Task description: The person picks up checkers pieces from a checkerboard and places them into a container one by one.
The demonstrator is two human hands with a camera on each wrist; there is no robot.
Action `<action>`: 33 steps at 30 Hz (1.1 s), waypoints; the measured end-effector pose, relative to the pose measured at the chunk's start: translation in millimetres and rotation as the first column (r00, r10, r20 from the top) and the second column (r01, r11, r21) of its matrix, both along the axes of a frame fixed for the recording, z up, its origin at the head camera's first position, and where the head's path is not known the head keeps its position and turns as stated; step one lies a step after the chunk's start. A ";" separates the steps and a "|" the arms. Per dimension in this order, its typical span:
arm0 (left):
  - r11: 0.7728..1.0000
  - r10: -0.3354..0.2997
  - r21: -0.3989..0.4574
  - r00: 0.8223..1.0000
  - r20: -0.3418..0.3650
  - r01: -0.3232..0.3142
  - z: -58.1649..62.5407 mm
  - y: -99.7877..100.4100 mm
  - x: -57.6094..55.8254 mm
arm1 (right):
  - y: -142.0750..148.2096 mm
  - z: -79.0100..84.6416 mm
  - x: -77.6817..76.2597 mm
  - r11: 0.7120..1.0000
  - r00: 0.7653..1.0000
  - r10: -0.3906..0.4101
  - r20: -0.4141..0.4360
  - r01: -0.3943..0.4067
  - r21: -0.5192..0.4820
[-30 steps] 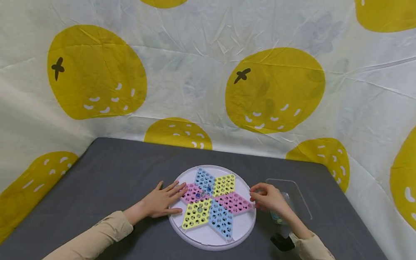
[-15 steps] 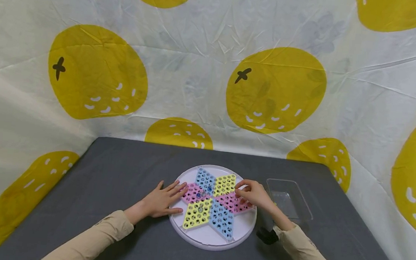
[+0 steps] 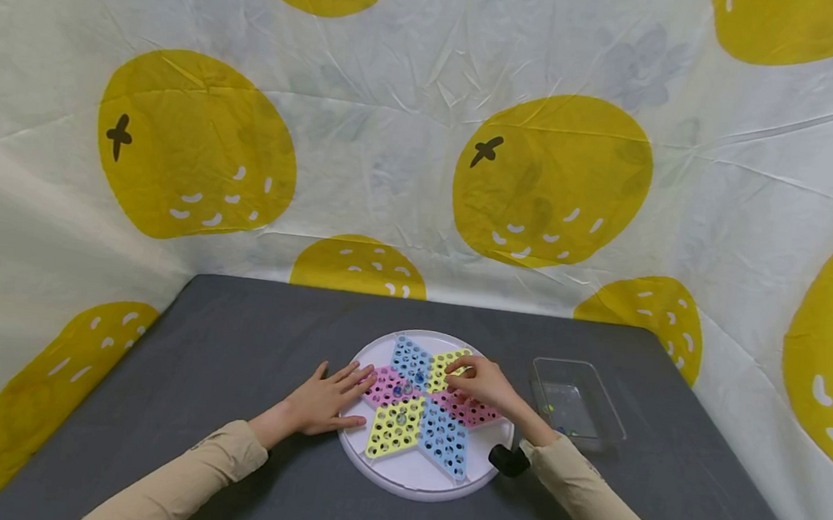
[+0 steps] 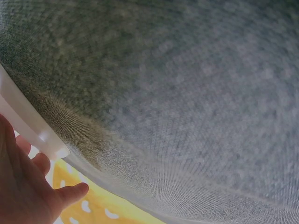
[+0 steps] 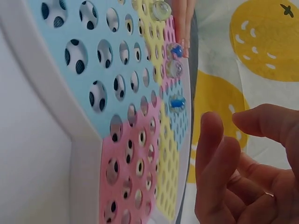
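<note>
A round white game board (image 3: 433, 483) bears a six-pointed star of pink, yellow and blue perforated panels. Several glass marbles sit left of its middle, among them a blue-swirled marble (image 5: 177, 102) and a clear marble (image 5: 174, 68). With fingers spread, my left hand (image 3: 327, 402) rests over the board's left rim. Above the right pink and upper yellow panels (image 3: 439, 373), my right hand (image 3: 483, 384) hovers. Its fingers and thumb are bent toward each other in the right wrist view. No marble shows between them; the fingers may hide one.
A clear plastic box (image 3: 579, 401) stands right of the board, with a few small coloured marbles (image 3: 549, 408) inside. Dark grey cloth (image 3: 275, 322) covers the table. A fruit-print curtain (image 3: 382, 148) hangs behind it. A black wrist camera (image 3: 508, 461) is beneath the right wrist.
My right hand has moved left from beside the board's right rim to above its star panels, uncovering the clear box. The left hand has stayed in place.
</note>
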State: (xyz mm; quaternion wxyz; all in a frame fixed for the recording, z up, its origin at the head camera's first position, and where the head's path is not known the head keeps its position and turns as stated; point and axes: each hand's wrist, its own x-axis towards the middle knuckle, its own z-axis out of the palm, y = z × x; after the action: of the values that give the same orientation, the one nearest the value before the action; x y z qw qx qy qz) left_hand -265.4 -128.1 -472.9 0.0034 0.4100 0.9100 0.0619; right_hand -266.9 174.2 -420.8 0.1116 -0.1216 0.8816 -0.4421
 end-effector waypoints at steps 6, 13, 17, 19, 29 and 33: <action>0.998 0.025 -0.059 1.000 -0.015 -0.026 1.8 2.2 -0.6 | -12.6 -4.3 -5.5 1.000 1.000 0.016 -0.017 -0.016 -0.003; 0.992 0.047 -0.114 0.999 0.002 -0.046 1.4 3.8 -1.9 | -22.4 -15.1 -12.0 0.998 0.999 0.037 0.006 -0.036 -0.053; 0.994 0.035 -0.099 0.999 -0.006 -0.035 1.9 3.7 -1.1 | -27.5 -20.0 -14.0 0.996 0.999 0.047 0.015 -0.045 -0.074; 0.995 0.030 -0.091 0.999 -0.015 -0.031 2.1 3.7 -0.8 | -29.7 -21.5 -14.5 0.997 0.999 0.053 0.003 -0.052 -0.062; 0.988 0.066 -0.136 0.998 -0.013 -0.067 -3.2 3.7 -2.9 | -37.8 -26.0 -16.0 0.999 1.000 0.021 0.020 -0.021 -0.032; 0.990 0.061 -0.129 0.998 -0.024 -0.063 -2.0 3.8 -2.4 | -38.9 -28.5 -18.4 1.000 1.000 0.004 0.029 -0.003 -0.025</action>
State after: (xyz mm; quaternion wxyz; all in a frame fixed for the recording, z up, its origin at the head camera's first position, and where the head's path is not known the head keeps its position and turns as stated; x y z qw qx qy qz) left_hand -267.8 -124.3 -474.9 0.0191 0.3810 0.9244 -0.0012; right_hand -285.3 135.4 -449.3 0.1237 -0.1179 0.8742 -0.4545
